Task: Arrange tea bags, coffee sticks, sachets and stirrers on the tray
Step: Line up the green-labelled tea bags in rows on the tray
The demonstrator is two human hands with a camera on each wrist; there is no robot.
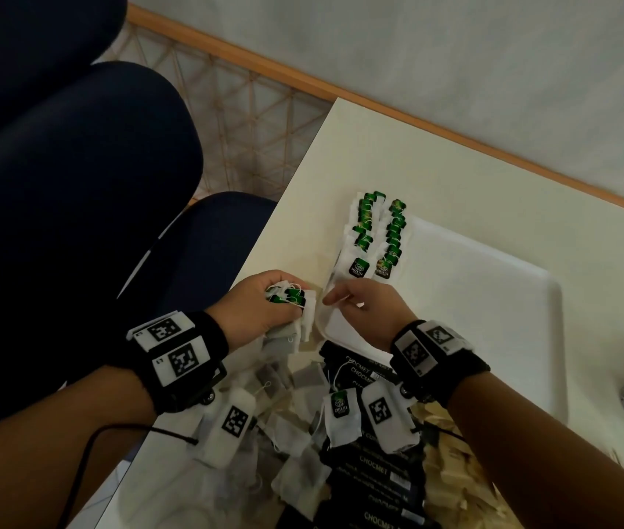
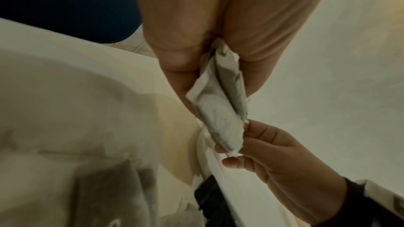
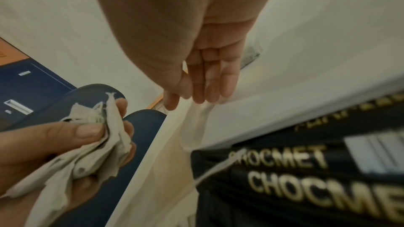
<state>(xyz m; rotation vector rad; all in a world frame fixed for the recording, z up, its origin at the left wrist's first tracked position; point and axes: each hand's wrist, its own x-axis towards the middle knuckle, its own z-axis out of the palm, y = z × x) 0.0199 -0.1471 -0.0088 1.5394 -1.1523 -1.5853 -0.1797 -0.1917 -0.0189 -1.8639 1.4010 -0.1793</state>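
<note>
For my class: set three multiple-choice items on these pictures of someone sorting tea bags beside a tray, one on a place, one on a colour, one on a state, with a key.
1. Where do the two neat rows of tea bags lie?
A. along the white tray's left edge
B. on the blue chair
C. in a cup

2. What colour are the tea bag tags?
A. red
B. green
C. yellow

3. What is the left hand doing?
A. resting flat and empty
B. gripping a bunch of tea bags
C. lifting the tray

Key: 1 A, the rows line that edge; 2 B, the head view shows green tags; 3 B, its fingers curl round the bunch.
</note>
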